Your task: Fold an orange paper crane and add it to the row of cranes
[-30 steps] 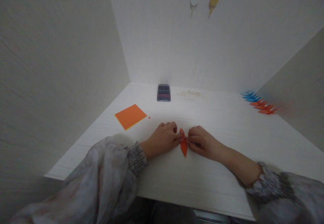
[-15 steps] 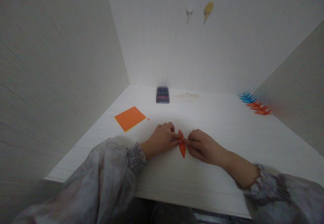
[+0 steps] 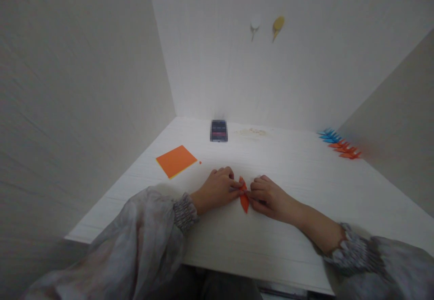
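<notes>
A narrow folded piece of orange origami paper [image 3: 244, 203] lies between my hands near the middle of the table, its pointed ends facing away from me and toward me. From the left, my left hand [image 3: 219, 189] pinches its middle with thumb and fingertips. My right hand [image 3: 271, 197] closes on the opposite edge, its fingertips meeting the paper there. The fingers partly cover the folds. Beyond my left hand, a stack of square orange paper [image 3: 176, 161] with a yellow edge rests flat, with a tiny orange scrap [image 3: 200, 162] by its corner.
Several folded blue paper pieces [image 3: 329, 136] and orange paper pieces [image 3: 345, 149] stand in a row along the right wall. A dark blurred box [image 3: 219, 131] is at the back wall. One white hook [image 3: 255, 23] and one yellow hook [image 3: 278, 24] are on that wall.
The far end of the orange paper looks narrower, its separate tips now closer together. My right fingers have shifted slightly. The whole view has tilted a little upward.
</notes>
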A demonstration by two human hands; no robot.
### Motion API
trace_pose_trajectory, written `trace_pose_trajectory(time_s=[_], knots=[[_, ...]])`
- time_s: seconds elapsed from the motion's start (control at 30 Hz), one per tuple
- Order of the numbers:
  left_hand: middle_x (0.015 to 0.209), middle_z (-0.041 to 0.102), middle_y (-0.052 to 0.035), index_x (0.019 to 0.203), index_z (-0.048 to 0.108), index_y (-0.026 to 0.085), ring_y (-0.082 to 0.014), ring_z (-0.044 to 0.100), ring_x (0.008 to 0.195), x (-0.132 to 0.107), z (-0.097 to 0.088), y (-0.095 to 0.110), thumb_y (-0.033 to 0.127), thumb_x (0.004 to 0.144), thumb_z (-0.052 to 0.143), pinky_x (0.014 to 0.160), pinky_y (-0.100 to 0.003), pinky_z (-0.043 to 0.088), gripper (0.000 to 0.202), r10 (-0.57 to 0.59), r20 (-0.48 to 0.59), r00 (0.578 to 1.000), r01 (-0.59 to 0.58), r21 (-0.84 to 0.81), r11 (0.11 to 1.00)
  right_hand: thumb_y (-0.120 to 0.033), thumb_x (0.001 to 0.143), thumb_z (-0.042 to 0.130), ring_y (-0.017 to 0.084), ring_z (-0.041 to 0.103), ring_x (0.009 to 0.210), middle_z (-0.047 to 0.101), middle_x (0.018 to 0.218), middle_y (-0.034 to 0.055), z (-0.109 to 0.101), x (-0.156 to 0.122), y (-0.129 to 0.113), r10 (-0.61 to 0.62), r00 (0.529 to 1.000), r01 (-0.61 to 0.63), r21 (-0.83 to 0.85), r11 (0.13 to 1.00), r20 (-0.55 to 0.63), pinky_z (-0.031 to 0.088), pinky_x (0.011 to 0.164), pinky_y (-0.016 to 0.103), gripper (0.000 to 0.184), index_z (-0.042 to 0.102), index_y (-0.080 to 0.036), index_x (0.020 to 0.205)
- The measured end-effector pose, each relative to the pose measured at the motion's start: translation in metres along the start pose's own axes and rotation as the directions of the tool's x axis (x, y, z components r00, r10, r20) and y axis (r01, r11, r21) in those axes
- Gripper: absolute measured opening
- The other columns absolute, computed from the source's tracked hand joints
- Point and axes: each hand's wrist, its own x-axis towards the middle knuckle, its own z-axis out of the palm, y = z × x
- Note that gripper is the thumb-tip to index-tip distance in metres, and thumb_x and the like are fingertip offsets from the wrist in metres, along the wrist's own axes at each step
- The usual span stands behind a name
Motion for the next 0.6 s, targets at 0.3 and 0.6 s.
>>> trace_pose_trajectory(time_s=[0.3, 0.6], knots=[[0.089, 0.048, -0.003, 0.108, 0.056, 0.033, -0.0159, 0.047, 0.084, -0.0027, 0.0023, 0.003, 0.051, 0.08, 0.039, 0.076, -0.031, 0.035, 0.037, -0.025, -0.055, 0.998, 0.026, 0.013, 1.0, -0.021, 0.082, 0.042, 0.015, 0.047, 0.07, 0.055, 0.067, 0.0028, -0.0015, 0.0026, -0.0024, 0.015, 1.0, -0.015, -0.025, 1.0, -0.001, 0.03, 0.067, 0.029, 0.018, 0.058, -0.016, 0.074], [0.09, 0.049, -0.0045, 0.113, 0.051, 0.028, -0.0166, 0.047, 0.084, -0.0036, 0.0019, 0.0031, 0.048, 0.082, 0.036, 0.074, -0.032, 0.036, 0.04, 0.026, -0.041, 0.999, -0.023, 0.073, 0.997, -0.02, 0.082, 0.043, 0.015, 0.047, 0.069, 0.055, 0.068, 0.0025, 0.0028, 0.0017, -0.0005, 0.002, 1.0, -0.002, 0.015, 1.0, -0.022, 0.03, 0.067, 0.029, 0.018, 0.061, -0.017, 0.082]])
